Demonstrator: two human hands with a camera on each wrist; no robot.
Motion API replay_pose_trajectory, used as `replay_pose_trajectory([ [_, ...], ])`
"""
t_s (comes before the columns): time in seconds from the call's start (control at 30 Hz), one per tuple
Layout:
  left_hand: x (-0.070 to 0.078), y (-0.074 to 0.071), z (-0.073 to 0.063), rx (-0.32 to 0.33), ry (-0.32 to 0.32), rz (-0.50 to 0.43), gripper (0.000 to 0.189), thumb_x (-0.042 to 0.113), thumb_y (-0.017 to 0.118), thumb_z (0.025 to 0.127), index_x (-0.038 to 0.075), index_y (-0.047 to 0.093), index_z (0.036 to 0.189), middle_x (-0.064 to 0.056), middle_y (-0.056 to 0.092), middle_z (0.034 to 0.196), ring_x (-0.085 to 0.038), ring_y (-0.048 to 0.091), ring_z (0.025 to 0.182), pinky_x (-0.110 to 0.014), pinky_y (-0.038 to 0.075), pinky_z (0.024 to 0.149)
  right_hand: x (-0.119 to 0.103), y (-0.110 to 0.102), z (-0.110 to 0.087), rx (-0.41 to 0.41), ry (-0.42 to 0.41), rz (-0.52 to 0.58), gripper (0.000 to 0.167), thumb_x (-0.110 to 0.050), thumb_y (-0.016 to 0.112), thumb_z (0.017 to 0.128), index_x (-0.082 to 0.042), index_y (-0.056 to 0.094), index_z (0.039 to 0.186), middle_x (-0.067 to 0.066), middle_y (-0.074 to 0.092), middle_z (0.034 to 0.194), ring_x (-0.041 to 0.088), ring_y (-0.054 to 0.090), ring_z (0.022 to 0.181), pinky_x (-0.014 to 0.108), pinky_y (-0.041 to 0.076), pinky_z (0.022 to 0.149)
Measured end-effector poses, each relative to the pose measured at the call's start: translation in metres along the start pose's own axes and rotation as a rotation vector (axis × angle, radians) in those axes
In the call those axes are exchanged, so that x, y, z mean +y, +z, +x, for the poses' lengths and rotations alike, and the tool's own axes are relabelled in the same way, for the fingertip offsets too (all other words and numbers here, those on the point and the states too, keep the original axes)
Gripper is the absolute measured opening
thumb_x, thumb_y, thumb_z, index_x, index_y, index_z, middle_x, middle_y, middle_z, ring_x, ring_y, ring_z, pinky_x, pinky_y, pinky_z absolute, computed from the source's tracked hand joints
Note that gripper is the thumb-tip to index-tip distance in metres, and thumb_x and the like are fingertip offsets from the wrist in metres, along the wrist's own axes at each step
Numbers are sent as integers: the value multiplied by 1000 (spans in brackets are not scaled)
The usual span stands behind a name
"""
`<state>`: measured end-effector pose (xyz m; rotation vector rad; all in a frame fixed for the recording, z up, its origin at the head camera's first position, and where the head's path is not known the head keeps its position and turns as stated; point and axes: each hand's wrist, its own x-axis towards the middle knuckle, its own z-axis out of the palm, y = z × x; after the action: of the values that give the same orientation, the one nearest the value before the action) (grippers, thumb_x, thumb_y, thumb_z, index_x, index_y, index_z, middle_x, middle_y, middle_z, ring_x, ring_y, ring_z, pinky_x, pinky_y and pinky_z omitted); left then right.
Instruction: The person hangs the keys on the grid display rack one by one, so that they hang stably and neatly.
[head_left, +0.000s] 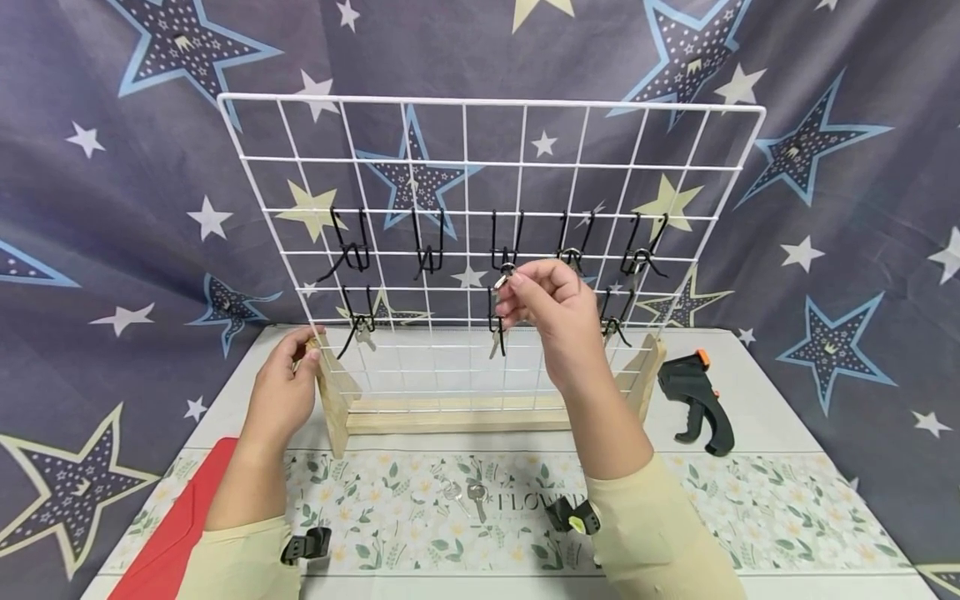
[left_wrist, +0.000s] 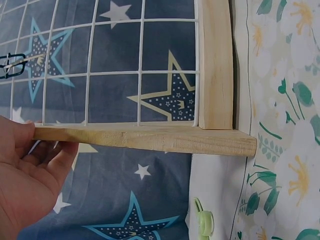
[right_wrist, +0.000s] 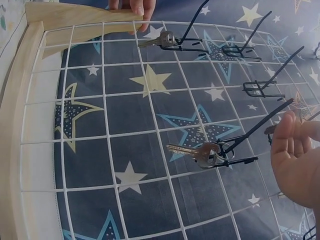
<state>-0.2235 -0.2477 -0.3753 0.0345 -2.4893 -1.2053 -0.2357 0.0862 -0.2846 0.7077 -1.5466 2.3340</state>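
Right hand [head_left: 557,312], pinching a key [head_left: 501,282] beside a hook [head_left: 506,252]. Left hand [head_left: 287,385], gripping the stand [head_left: 333,408]. Risk: poor aim at the hook could drop the key.

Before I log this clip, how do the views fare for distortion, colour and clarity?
Head view: evenly lit, but the shiny item in the right hand is too small to identify; left wrist view: wood grain on the stand reads clearly, backdrop looks bluer than from the head; right wrist view: the white grid bows.
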Motion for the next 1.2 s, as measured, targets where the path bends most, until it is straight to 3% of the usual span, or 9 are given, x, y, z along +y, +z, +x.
replay_pose_trajectory([
  [0.23,0,1,2,4,13,-1,40,21,40,106,12,46,144,-20,51,141,-35,45,133,-57,35,108,2,2,8,43,38,-26,2,-3,61,93,-2,60,92,10,68,77,19,66,62,30,57,56],
  [0.53,2,0,3,5,20,-14,39,21,41,106,13,47,144,-19,52,140,-33,45,132,-55,35,109,4,4,15,90,39,-70,8,-6,60,94,2,57,94,9,67,76,19,66,59,29,56,51],
  [0.9,1,-1,1,0,4,-4,40,22,40,106,14,46,144,-19,51,141,-34,45,132,-56,36,108,14,12,17,147,-22,-18,6,-4,58,96,-6,59,90,8,68,72,21,71,63,38,61,61],
  [1.2,2,-2,0,-5,-5,-4,40,23,40,106,14,46,144,-19,50,142,-35,44,134,-57,35,108,19,12,14,144,-71,-15,3,-3,58,95,-2,58,92,10,69,72,23,71,64,41,61,63],
])
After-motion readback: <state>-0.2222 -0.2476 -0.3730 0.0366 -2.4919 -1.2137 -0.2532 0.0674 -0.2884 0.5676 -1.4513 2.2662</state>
